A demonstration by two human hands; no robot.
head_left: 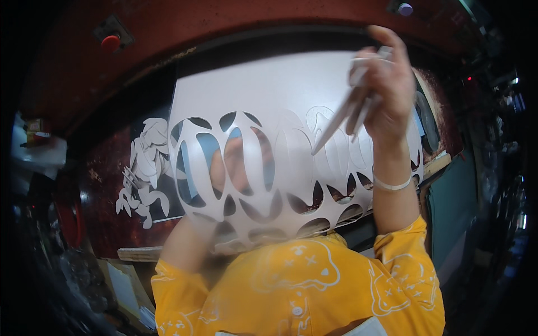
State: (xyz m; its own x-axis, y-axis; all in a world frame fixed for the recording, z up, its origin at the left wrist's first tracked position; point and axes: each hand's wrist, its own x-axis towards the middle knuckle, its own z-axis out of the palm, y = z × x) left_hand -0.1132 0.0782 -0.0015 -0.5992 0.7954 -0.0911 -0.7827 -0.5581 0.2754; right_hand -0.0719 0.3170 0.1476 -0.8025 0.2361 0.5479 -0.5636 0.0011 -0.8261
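Observation:
A large white sheet (263, 73) lies in front of me, with rows of sole-shaped holes cut along its near part. Through those holes shows my left hand (238, 165), underneath the raised near part of the sheet; its fingers are partly hidden and blurred. Raised above the sheet's right side, my right hand (389, 89) is closed around several thin white cut-out pieces (342, 117), with the index finger stretched out. Motion smears this hand and the pieces. Other sole-shaped outlines (330, 145) still hold their pieces in the sheet.
A loose pile of white cut-out pieces (148, 162) lies left of the sheet on the dark red surface (106, 185). A red machine body with a red push button (110, 43) runs along the back. A wooden strip (137, 254) edges the near left; white bags (42, 157) sit far left.

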